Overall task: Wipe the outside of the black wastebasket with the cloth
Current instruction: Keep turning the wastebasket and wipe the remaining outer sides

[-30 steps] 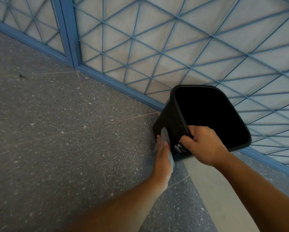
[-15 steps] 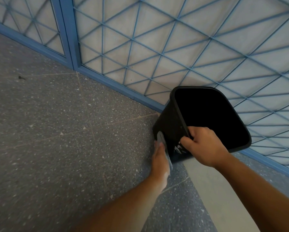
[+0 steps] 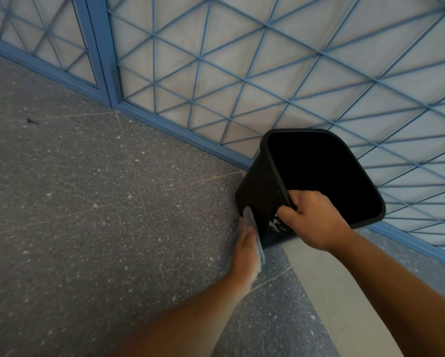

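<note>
The black wastebasket (image 3: 261, 191) is held tilted above the speckled floor (image 3: 87, 215), its open mouth turned up toward the camera, close to the blue lattice panel (image 3: 242, 73). White markings (image 3: 276, 224) are seen on its side but cannot be read. Its rim is gripped by the right hand (image 3: 311, 220), fingers curled over the edge. A pale cloth (image 3: 252, 228) is pressed flat against the outer side by the straight fingers of the left hand (image 3: 245, 249).

White markings show on the outer wall of the black wastebasket (image 3: 261, 194), just beside the thumb of the right hand (image 3: 313, 219) gripping its rim. The hand partly covers them and they are too blurred to read.
</note>
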`<action>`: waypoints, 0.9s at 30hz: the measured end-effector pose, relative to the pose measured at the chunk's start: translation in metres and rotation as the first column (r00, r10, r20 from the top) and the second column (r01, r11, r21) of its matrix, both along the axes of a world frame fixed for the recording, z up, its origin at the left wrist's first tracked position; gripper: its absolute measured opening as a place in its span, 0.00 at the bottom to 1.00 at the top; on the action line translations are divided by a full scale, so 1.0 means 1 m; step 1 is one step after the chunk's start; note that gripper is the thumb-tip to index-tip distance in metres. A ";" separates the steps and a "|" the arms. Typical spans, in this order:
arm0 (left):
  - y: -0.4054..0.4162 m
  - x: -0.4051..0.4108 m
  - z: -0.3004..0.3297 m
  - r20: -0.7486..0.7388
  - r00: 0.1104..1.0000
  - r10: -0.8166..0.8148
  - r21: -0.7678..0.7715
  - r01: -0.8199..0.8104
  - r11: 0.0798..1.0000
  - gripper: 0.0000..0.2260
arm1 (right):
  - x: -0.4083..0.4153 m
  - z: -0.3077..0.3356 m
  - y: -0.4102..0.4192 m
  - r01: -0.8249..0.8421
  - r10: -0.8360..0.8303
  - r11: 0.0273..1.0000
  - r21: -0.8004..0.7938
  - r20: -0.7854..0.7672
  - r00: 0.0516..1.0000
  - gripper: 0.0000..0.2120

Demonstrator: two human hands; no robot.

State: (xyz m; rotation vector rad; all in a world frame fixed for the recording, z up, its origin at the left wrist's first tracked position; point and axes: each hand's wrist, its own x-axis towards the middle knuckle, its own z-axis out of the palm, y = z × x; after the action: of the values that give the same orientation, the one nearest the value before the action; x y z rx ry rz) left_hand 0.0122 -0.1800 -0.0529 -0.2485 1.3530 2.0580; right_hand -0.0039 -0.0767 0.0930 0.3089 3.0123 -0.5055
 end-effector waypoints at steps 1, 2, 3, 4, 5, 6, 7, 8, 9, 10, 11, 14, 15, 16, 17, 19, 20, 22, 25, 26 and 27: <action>-0.001 -0.007 -0.001 0.029 0.999 0.016 -0.013 -0.016 1.000 0.24 | 0.000 -0.001 0.000 0.006 -0.006 1.000 -0.004 -0.004 1.000 0.13; 0.000 -0.014 0.001 0.041 0.999 0.029 -0.002 -0.029 1.000 0.24 | -0.001 -0.001 0.000 0.008 -0.008 1.000 -0.003 -0.011 1.000 0.14; 0.003 -0.020 0.007 0.022 0.999 0.044 0.032 -0.045 0.998 0.24 | -0.001 -0.001 0.000 0.004 -0.005 1.000 -0.002 -0.018 1.000 0.15; 0.006 -0.023 0.017 -0.021 0.998 0.057 0.073 -0.055 0.996 0.24 | -0.001 -0.002 0.000 -0.001 0.001 1.000 -0.002 -0.021 1.000 0.15; 0.010 -0.021 0.023 -0.065 0.996 0.061 0.116 -0.053 0.992 0.24 | -0.001 -0.002 0.000 -0.005 0.005 1.000 0.000 -0.024 1.000 0.14; 0.012 -0.017 0.025 -0.095 0.994 0.057 0.150 -0.043 0.988 0.24 | -0.001 -0.002 0.000 -0.007 0.007 1.000 0.006 -0.025 1.000 0.13; 0.010 -0.012 0.022 -0.106 0.993 0.045 0.158 -0.028 0.987 0.25 | -0.001 -0.002 0.000 -0.004 0.004 1.000 0.012 -0.022 1.000 0.13; 0.008 -0.008 0.017 -0.089 0.995 0.035 0.145 -0.022 0.989 0.25 | -0.001 -0.002 0.000 -0.001 0.001 1.000 0.015 -0.018 1.000 0.13; 0.005 -0.009 0.012 -0.045 0.998 0.035 0.118 -0.029 0.993 0.24 | -0.001 -0.002 0.000 -0.001 0.001 1.000 0.013 -0.016 1.000 0.12; 0.004 -0.013 0.009 0.004 0.999 0.044 0.082 -0.044 0.996 0.24 | -0.001 -0.002 0.000 -0.002 0.003 1.000 0.010 -0.015 1.000 0.12; 0.005 -0.019 0.009 0.040 0.998 0.051 0.064 -0.054 0.996 0.24 | -0.001 -0.002 -0.001 -0.006 0.006 1.000 0.007 -0.016 1.000 0.12; 0.010 -0.028 0.025 -0.011 0.997 0.081 0.135 -0.079 0.988 0.24 | -0.003 -0.002 -0.001 -0.022 0.022 1.000 0.001 -0.024 0.999 0.12; 0.011 -0.024 0.030 -0.030 0.995 0.092 0.147 -0.087 0.985 0.24 | -0.003 -0.001 -0.001 -0.021 0.021 1.000 -0.003 -0.023 1.000 0.12; 0.010 -0.018 0.031 -0.032 0.994 0.106 0.136 -0.101 0.986 0.24 | -0.004 -0.001 -0.001 -0.018 0.018 1.000 -0.008 -0.028 0.999 0.12; 0.008 -0.012 0.030 -0.021 0.993 0.115 0.114 -0.112 0.987 0.24 | -0.003 0.000 -0.001 -0.014 0.014 1.000 -0.010 -0.035 0.999 0.13; 0.002 -0.006 0.023 0.035 0.991 0.127 0.052 -0.129 0.990 0.23 | -0.003 0.001 -0.003 -0.004 0.004 1.000 -0.017 -0.035 0.999 0.17; -0.002 -0.007 0.022 0.073 0.989 0.131 0.018 -0.133 0.991 0.22 | -0.003 0.003 -0.003 0.005 -0.006 1.000 -0.029 -0.027 1.000 0.21; -0.010 -0.013 0.025 0.145 0.977 0.160 -0.024 -0.158 0.987 0.23 | -0.002 0.007 -0.006 0.022 -0.023 0.999 -0.046 -0.019 1.000 0.30; -0.026 -0.023 0.032 0.208 0.961 0.183 -0.045 -0.178 0.983 0.27 | -0.002 0.011 -0.012 0.059 -0.061 0.996 -0.063 -0.032 0.998 0.36; -0.033 -0.025 0.036 0.218 0.958 0.188 -0.049 -0.182 0.982 0.28 | -0.004 0.013 -0.013 0.073 -0.074 0.995 -0.072 -0.012 0.997 0.38; -0.039 -0.027 0.038 0.216 0.957 0.193 -0.060 -0.184 0.981 0.29 | -0.007 0.016 -0.013 0.090 -0.088 0.990 -0.104 0.030 0.996 0.40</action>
State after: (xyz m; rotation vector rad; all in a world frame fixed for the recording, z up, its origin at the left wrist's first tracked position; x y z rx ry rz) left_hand -0.0149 -0.2190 -0.0153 -0.6267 1.2745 2.0863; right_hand -0.0113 -0.0894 0.1088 0.4403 2.9444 -0.6606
